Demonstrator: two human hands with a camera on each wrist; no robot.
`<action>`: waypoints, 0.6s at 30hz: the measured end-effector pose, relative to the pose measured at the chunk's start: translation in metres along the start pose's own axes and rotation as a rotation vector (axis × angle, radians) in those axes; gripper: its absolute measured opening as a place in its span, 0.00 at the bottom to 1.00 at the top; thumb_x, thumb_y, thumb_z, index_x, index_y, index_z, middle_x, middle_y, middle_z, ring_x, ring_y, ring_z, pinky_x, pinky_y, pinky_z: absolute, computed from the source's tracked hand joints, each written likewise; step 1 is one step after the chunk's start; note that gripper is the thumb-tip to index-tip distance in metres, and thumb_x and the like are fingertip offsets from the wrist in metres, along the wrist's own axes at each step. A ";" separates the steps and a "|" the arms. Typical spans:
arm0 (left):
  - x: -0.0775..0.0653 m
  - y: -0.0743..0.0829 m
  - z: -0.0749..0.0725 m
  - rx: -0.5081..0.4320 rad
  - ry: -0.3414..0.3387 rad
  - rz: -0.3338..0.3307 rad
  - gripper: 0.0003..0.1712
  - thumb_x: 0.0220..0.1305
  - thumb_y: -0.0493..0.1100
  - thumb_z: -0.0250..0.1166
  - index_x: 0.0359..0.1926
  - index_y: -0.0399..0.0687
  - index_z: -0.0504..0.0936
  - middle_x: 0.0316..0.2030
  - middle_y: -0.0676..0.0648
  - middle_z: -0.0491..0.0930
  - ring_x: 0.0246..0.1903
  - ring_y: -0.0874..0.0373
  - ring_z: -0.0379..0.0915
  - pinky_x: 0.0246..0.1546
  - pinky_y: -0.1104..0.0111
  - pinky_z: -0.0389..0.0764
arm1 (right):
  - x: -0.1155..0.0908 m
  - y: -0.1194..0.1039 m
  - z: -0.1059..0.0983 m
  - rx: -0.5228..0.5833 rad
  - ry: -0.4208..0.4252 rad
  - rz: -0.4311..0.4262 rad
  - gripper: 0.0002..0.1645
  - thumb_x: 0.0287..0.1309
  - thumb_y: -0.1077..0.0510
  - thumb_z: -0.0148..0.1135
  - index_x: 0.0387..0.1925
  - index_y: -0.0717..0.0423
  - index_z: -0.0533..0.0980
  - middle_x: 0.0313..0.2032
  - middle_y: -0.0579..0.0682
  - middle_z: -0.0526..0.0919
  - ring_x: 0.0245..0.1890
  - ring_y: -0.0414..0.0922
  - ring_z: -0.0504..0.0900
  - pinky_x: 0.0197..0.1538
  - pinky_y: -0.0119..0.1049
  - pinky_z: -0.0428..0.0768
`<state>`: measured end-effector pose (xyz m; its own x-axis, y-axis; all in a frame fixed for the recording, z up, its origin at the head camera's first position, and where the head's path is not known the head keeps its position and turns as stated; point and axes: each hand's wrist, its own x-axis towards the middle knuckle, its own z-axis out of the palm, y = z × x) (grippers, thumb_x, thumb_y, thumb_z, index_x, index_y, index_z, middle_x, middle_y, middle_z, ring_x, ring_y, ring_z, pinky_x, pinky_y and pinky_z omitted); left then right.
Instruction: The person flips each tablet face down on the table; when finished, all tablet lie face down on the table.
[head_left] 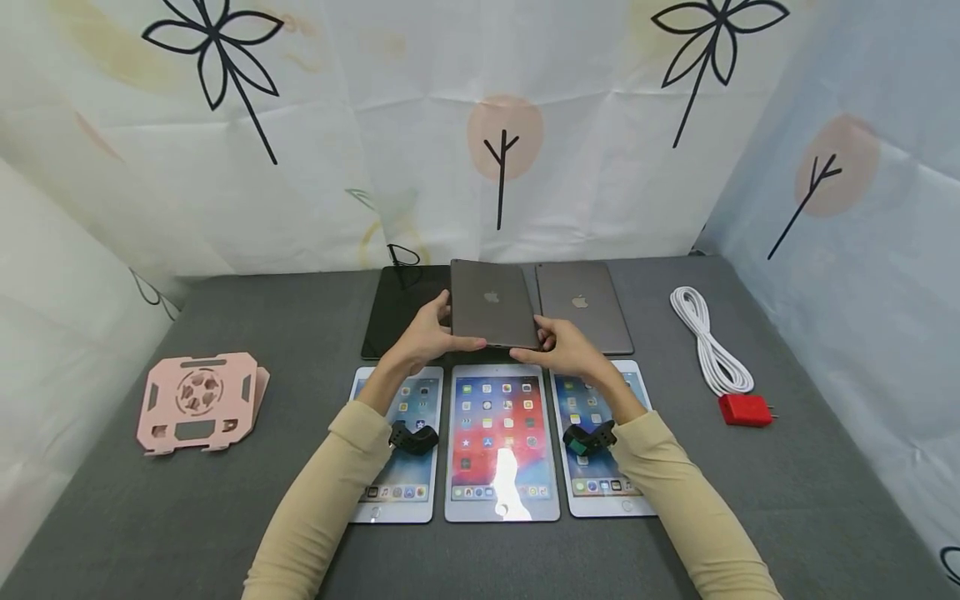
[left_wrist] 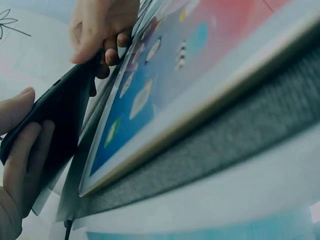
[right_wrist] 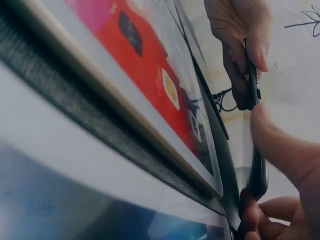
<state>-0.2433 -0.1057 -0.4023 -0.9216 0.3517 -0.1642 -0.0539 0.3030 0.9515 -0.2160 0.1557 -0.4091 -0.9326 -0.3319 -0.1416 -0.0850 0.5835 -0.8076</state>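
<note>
A dark grey tablet (head_left: 495, 304), its back with the apple logo facing up, is held by both hands above the back row. My left hand (head_left: 429, 335) grips its left front corner, thumb along the near edge. My right hand (head_left: 564, 346) grips the right front corner. Both wrist views show thumbs on one face and fingers on the other of this tablet (left_wrist: 57, 107) (right_wrist: 259, 170). Just in front lies a white-framed tablet (head_left: 504, 442) with its screen lit. Two more lit tablets, the left one (head_left: 405, 467) and the right one (head_left: 600, 433), lie partly under my forearms.
Behind, a black tablet (head_left: 390, 304) lies left and a grey tablet (head_left: 588, 308) lies back-up at right. A pink stand (head_left: 201, 400) is far left. A coiled white cable (head_left: 708, 342) and a red charger (head_left: 745, 410) are at right. A patterned cloth (head_left: 420, 125) hangs behind.
</note>
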 end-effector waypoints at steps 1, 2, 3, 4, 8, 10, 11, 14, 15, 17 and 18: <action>0.001 -0.001 0.000 0.012 -0.007 0.002 0.70 0.55 0.40 0.79 0.83 0.45 0.35 0.77 0.35 0.57 0.70 0.37 0.68 0.70 0.45 0.69 | 0.000 0.000 0.000 0.000 0.001 -0.003 0.54 0.64 0.51 0.70 0.77 0.71 0.51 0.33 0.50 0.64 0.35 0.43 0.64 0.46 0.37 0.69; 0.001 -0.003 0.000 0.025 -0.012 0.005 0.69 0.55 0.40 0.79 0.83 0.45 0.38 0.76 0.35 0.59 0.70 0.37 0.68 0.71 0.45 0.69 | 0.000 0.000 0.001 0.002 0.003 -0.005 0.54 0.63 0.52 0.71 0.77 0.72 0.52 0.32 0.49 0.63 0.34 0.43 0.64 0.45 0.37 0.68; 0.002 -0.004 0.000 0.041 -0.013 0.006 0.67 0.54 0.40 0.79 0.83 0.46 0.42 0.76 0.35 0.60 0.70 0.37 0.67 0.71 0.44 0.69 | 0.000 0.000 0.001 0.006 0.006 -0.005 0.54 0.63 0.53 0.72 0.77 0.72 0.52 0.31 0.49 0.63 0.34 0.44 0.63 0.44 0.37 0.68; 0.002 -0.005 0.000 0.051 -0.016 0.007 0.65 0.54 0.41 0.80 0.82 0.47 0.45 0.75 0.35 0.62 0.70 0.38 0.66 0.71 0.44 0.68 | 0.000 -0.001 0.001 0.007 0.010 -0.007 0.54 0.62 0.53 0.72 0.77 0.72 0.52 0.31 0.49 0.63 0.33 0.44 0.63 0.43 0.37 0.68; 0.004 -0.008 0.000 0.046 -0.031 0.014 0.63 0.54 0.40 0.79 0.82 0.48 0.48 0.74 0.35 0.63 0.69 0.38 0.67 0.71 0.44 0.68 | -0.001 -0.003 0.003 0.032 0.029 0.007 0.55 0.62 0.53 0.72 0.77 0.71 0.52 0.32 0.50 0.62 0.35 0.45 0.63 0.41 0.36 0.67; 0.006 -0.009 0.000 0.034 -0.035 0.020 0.65 0.55 0.39 0.79 0.83 0.47 0.44 0.76 0.35 0.60 0.71 0.39 0.65 0.71 0.44 0.68 | -0.002 -0.003 0.002 0.042 0.043 0.014 0.55 0.62 0.53 0.72 0.77 0.71 0.52 0.33 0.51 0.63 0.35 0.46 0.63 0.41 0.37 0.67; 0.007 -0.009 0.001 0.027 -0.036 0.023 0.66 0.55 0.38 0.79 0.83 0.47 0.43 0.76 0.35 0.59 0.71 0.38 0.65 0.71 0.44 0.69 | -0.003 -0.003 0.002 0.047 0.050 0.020 0.55 0.62 0.53 0.72 0.77 0.70 0.52 0.33 0.51 0.63 0.35 0.46 0.63 0.41 0.37 0.67; 0.010 -0.009 0.002 0.000 -0.035 0.012 0.67 0.55 0.38 0.78 0.83 0.46 0.40 0.78 0.36 0.57 0.73 0.39 0.62 0.71 0.45 0.69 | -0.004 -0.003 0.001 0.045 0.072 0.028 0.55 0.62 0.52 0.72 0.77 0.70 0.52 0.35 0.52 0.64 0.34 0.46 0.64 0.41 0.38 0.67; 0.011 -0.009 0.002 -0.010 -0.035 0.006 0.68 0.55 0.38 0.78 0.83 0.46 0.39 0.78 0.36 0.56 0.74 0.38 0.62 0.71 0.45 0.68 | -0.003 -0.003 0.000 0.036 0.077 0.030 0.55 0.62 0.52 0.72 0.77 0.71 0.52 0.36 0.53 0.64 0.34 0.46 0.64 0.41 0.38 0.68; 0.013 -0.010 0.003 -0.020 -0.032 -0.018 0.69 0.55 0.38 0.78 0.83 0.46 0.37 0.79 0.37 0.55 0.74 0.38 0.61 0.71 0.46 0.68 | -0.003 -0.003 0.000 0.010 0.082 0.036 0.55 0.62 0.51 0.72 0.77 0.71 0.53 0.37 0.54 0.66 0.34 0.46 0.65 0.42 0.38 0.68; 0.014 -0.010 0.003 -0.020 -0.029 -0.029 0.70 0.55 0.38 0.79 0.83 0.46 0.36 0.79 0.37 0.53 0.75 0.38 0.59 0.72 0.46 0.68 | -0.002 -0.003 0.000 -0.009 0.081 0.041 0.54 0.62 0.50 0.72 0.77 0.71 0.53 0.39 0.55 0.68 0.34 0.46 0.65 0.42 0.38 0.69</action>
<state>-0.2544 -0.1008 -0.4150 -0.9081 0.3682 -0.1994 -0.0890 0.2955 0.9512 -0.2139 0.1553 -0.4064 -0.9608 -0.2465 -0.1271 -0.0491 0.6020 -0.7970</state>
